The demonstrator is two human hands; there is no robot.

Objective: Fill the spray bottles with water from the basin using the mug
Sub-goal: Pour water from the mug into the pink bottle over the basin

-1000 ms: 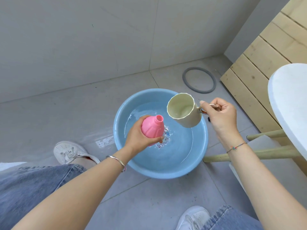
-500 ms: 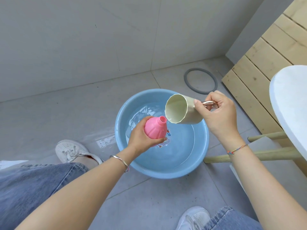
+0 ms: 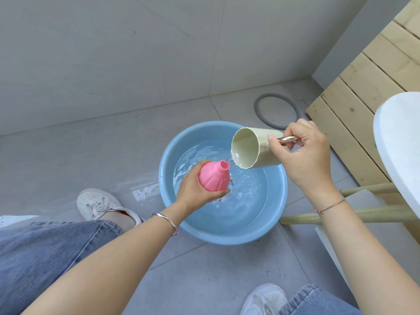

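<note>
The left hand (image 3: 195, 189) grips the pink spray bottle (image 3: 212, 178) over the blue basin (image 3: 227, 235), while the right hand (image 3: 304, 160) holds the cream mug (image 3: 261, 148) by its handle, tipped nearly flat, water trickling off its lip beside the bottle's neck. Pouring well likely means centring the lip above that narrow opening and tilting slowly.

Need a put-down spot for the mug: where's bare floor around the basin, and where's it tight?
Free: floor left of and behind the basin, up to the wall; also the near strip between the left shoe and right shoe. Crowded: right of the basin, with stool legs, wooden planks and the grey ring behind.
</note>
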